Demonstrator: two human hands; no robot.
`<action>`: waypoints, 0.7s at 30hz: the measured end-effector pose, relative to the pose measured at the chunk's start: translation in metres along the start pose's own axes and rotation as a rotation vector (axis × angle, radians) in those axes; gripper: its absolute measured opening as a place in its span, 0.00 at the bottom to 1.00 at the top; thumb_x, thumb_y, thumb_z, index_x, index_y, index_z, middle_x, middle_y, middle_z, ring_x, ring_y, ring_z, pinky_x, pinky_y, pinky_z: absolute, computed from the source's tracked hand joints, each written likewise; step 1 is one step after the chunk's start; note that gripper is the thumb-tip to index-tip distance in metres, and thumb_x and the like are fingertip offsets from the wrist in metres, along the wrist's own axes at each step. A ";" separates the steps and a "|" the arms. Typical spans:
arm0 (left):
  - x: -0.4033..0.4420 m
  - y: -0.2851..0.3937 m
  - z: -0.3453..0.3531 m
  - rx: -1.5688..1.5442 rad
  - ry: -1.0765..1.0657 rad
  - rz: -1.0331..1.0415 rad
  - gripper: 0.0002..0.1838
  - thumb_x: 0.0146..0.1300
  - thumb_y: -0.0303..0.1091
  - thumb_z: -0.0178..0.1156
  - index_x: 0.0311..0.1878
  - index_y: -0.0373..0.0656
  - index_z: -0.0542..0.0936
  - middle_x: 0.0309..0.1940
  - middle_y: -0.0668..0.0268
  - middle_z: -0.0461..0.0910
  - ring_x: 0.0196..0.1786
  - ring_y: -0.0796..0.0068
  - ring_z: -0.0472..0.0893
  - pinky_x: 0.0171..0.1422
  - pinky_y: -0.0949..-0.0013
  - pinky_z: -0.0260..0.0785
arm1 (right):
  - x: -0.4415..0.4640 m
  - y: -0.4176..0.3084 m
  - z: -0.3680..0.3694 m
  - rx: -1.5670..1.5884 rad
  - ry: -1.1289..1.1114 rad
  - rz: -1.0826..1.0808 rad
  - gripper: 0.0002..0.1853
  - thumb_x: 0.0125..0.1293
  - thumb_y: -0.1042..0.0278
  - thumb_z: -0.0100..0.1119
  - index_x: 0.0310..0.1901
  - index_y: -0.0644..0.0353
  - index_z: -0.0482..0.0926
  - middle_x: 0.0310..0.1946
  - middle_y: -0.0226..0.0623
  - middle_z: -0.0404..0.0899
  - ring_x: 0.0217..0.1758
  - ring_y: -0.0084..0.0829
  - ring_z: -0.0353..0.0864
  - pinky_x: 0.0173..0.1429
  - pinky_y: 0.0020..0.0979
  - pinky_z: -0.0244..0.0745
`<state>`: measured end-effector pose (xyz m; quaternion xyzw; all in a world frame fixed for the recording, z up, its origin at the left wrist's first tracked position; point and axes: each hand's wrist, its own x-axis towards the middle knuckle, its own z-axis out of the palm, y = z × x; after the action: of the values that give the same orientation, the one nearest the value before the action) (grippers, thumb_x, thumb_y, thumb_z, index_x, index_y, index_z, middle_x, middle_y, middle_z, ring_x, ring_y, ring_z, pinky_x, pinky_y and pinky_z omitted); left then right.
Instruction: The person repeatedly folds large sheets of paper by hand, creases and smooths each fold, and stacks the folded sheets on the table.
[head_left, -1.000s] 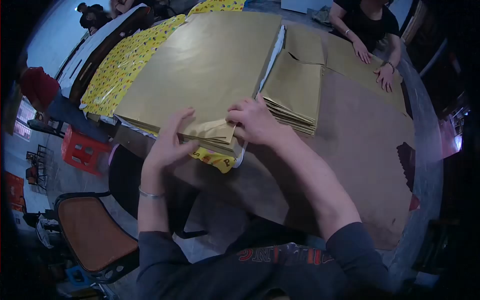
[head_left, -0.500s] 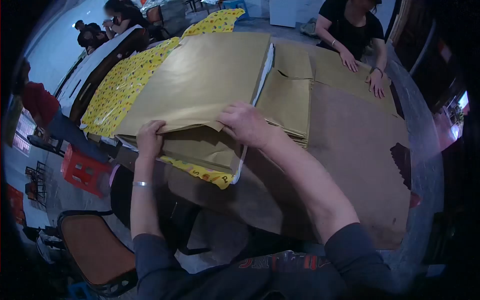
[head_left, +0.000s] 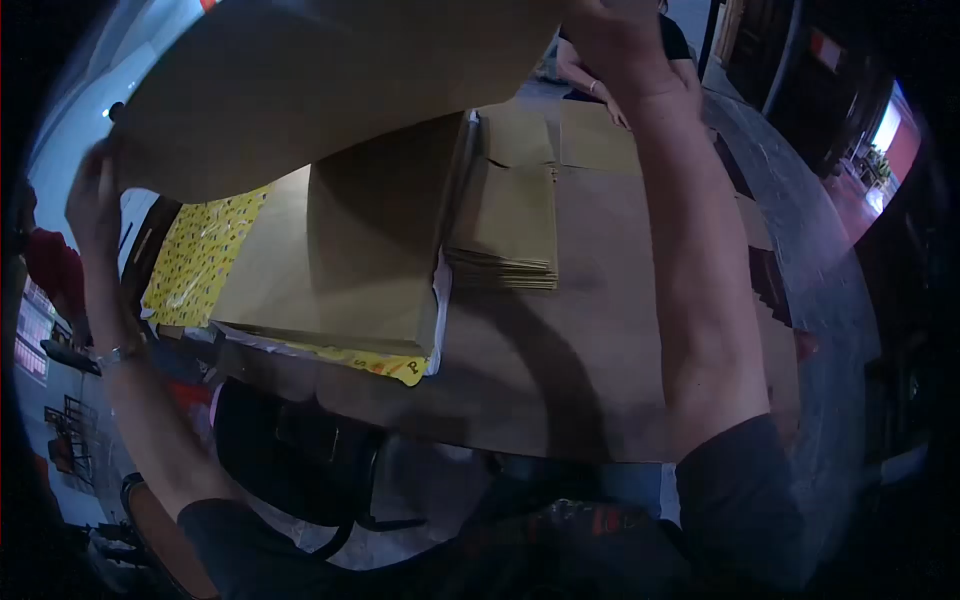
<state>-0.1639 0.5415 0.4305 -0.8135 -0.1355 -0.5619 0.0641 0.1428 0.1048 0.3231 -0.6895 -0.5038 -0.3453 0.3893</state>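
Observation:
A large sheet of brown kraft paper (head_left: pixel 330 85) is raised in the air, spanning between my two hands, its near edge bowed. My left hand (head_left: pixel 95 195) is closed on its left corner. At the upper right, my right hand (head_left: pixel 618 45) grips the other corner, fingers partly cut off by the top of the view. Below lies a thick stack of large brown paper sheets (head_left: pixel 360 290), shaded by the lifted one. Yellow patterned wrapping (head_left: pixel 205 250) shows under and beside the stack. Right of it sits a pile of smaller folded brown papers (head_left: pixel 505 215).
The table (head_left: pixel 580 370) has a brown covering. Across it, a person in a dark top (head_left: pixel 680 40) stands with a hand near another brown sheet (head_left: pixel 600 135). A person in a red top (head_left: pixel 55 265) is at the left. A dark chair (head_left: pixel 300 440) stands against the near side.
Both hands have lifted the top sheet off the stack and spread apart, left hand out to the left, right hand up and right. The view has shifted slightly.

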 end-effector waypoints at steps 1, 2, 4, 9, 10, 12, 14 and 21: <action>0.036 -0.003 -0.016 0.200 0.098 0.125 0.18 0.71 0.40 0.57 0.59 0.43 0.79 0.50 0.59 0.84 0.52 0.63 0.83 0.58 0.68 0.71 | -0.003 -0.001 -0.013 -0.015 0.005 -0.002 0.14 0.71 0.64 0.54 0.56 0.52 0.79 0.47 0.42 0.83 0.50 0.35 0.83 0.51 0.33 0.77; 0.058 -0.008 -0.025 0.398 0.198 0.247 0.17 0.71 0.39 0.58 0.58 0.43 0.79 0.50 0.57 0.83 0.52 0.62 0.83 0.59 0.67 0.71 | -0.007 -0.002 -0.026 -0.031 0.008 -0.004 0.14 0.71 0.64 0.54 0.56 0.52 0.79 0.47 0.42 0.83 0.50 0.35 0.83 0.51 0.33 0.77; 0.059 -0.085 -0.041 0.361 0.211 0.255 0.17 0.70 0.39 0.58 0.58 0.43 0.79 0.50 0.57 0.83 0.52 0.62 0.83 0.59 0.67 0.71 | -0.013 -0.018 -0.055 -0.064 0.016 -0.009 0.14 0.71 0.64 0.55 0.56 0.52 0.79 0.47 0.41 0.83 0.50 0.35 0.83 0.51 0.33 0.77; 0.010 -0.228 -0.083 0.233 0.188 0.295 0.17 0.70 0.38 0.58 0.58 0.43 0.79 0.50 0.57 0.83 0.52 0.62 0.83 0.59 0.66 0.71 | -0.074 -0.027 -0.117 -0.130 -0.004 0.024 0.14 0.71 0.64 0.55 0.56 0.52 0.79 0.47 0.41 0.83 0.50 0.35 0.83 0.51 0.33 0.77; 0.000 -0.230 -0.086 0.208 0.177 0.306 0.17 0.70 0.38 0.58 0.58 0.43 0.79 0.50 0.57 0.83 0.53 0.62 0.83 0.59 0.66 0.71 | -0.083 -0.026 -0.130 -0.139 -0.009 0.037 0.14 0.71 0.64 0.55 0.56 0.52 0.79 0.47 0.41 0.83 0.50 0.35 0.83 0.51 0.33 0.77; -0.022 -0.246 -0.100 0.157 0.169 0.326 0.17 0.70 0.38 0.58 0.58 0.43 0.79 0.50 0.57 0.83 0.53 0.62 0.83 0.59 0.66 0.71 | -0.102 -0.030 -0.156 -0.165 -0.013 0.052 0.14 0.71 0.64 0.55 0.56 0.52 0.79 0.47 0.41 0.83 0.50 0.35 0.83 0.51 0.33 0.77; -0.034 -0.294 -0.120 0.110 0.165 0.353 0.17 0.70 0.38 0.58 0.58 0.43 0.79 0.50 0.57 0.83 0.53 0.62 0.83 0.59 0.66 0.71 | -0.117 -0.033 -0.178 -0.186 -0.008 0.067 0.14 0.71 0.64 0.55 0.56 0.52 0.79 0.47 0.41 0.83 0.50 0.35 0.83 0.51 0.33 0.77; -0.036 -0.274 -0.119 -0.048 0.202 0.448 0.16 0.70 0.37 0.59 0.58 0.43 0.79 0.51 0.57 0.82 0.54 0.61 0.82 0.59 0.65 0.72 | -0.140 -0.028 -0.239 -0.279 0.038 0.081 0.14 0.71 0.65 0.55 0.56 0.53 0.79 0.47 0.41 0.83 0.50 0.35 0.83 0.51 0.32 0.77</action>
<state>-0.3624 0.7671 0.4264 -0.7642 0.0689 -0.6152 0.1809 0.0601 -0.1611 0.3170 -0.7500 -0.4152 -0.4089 0.3128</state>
